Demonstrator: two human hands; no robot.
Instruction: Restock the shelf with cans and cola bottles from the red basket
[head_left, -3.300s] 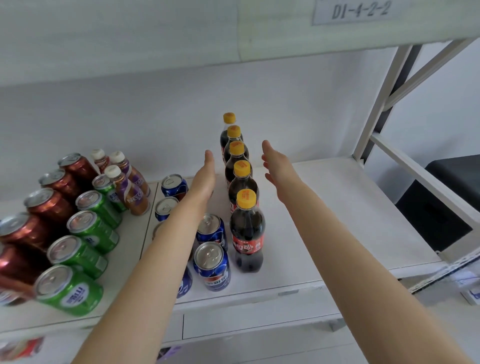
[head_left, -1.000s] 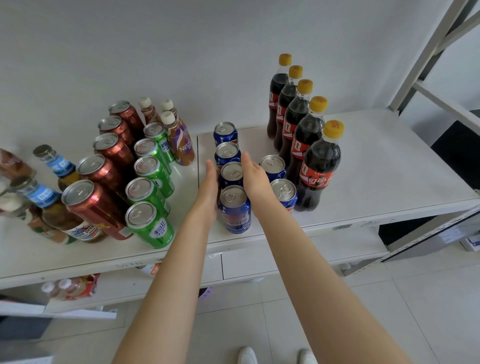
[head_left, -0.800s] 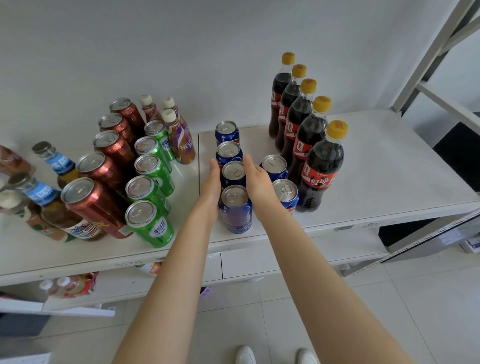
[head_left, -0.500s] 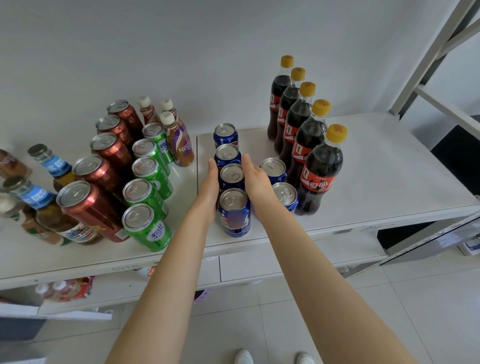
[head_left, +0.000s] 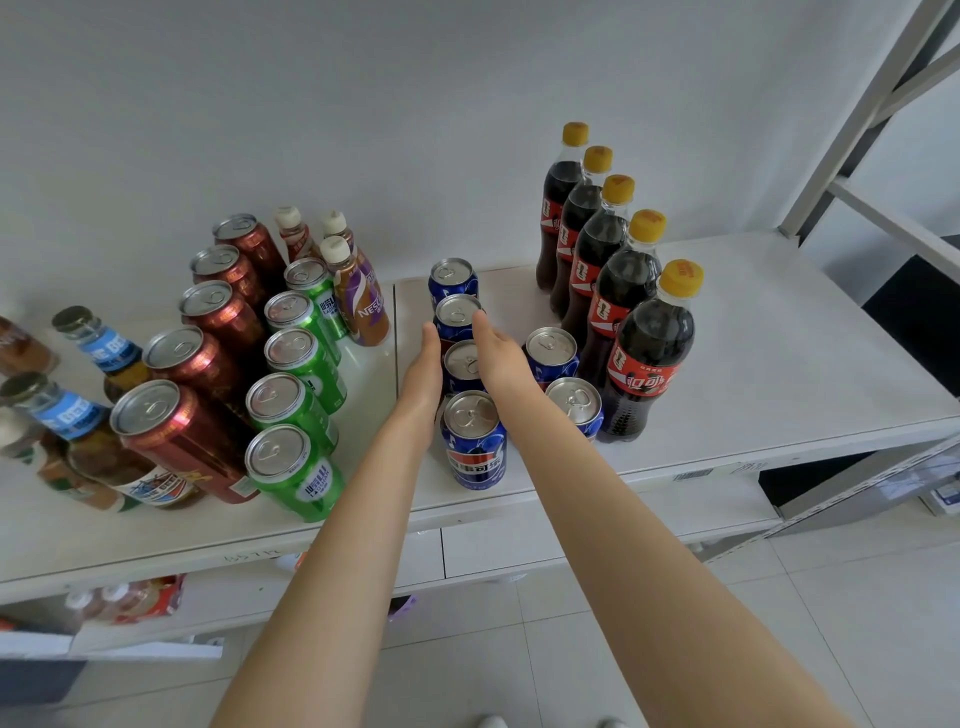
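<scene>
A row of several blue cola cans (head_left: 472, 441) runs front to back on the white shelf (head_left: 779, 374). My left hand (head_left: 423, 374) lies flat against the row's left side and my right hand (head_left: 498, 358) flat against its right side, fingers straight, gripping nothing. Two more blue cans (head_left: 574, 402) stand just right of my right wrist. Beyond them, several cola bottles with yellow caps (head_left: 647, 358) stand in a diagonal line toward the back wall. No red basket is in view.
Green cans (head_left: 291, 462) and tall red cans (head_left: 176, 441) stand in rows on the left shelf half, with glass bottles (head_left: 98, 353) at the far left and small coffee bottles (head_left: 358, 296) at the back. A white upright post (head_left: 852, 124) rises at right.
Earlier my hands flanked the cola bottle row; they have since come to the blue can row. In the last second they stay pressed on both sides, sliding slightly forward along it.
</scene>
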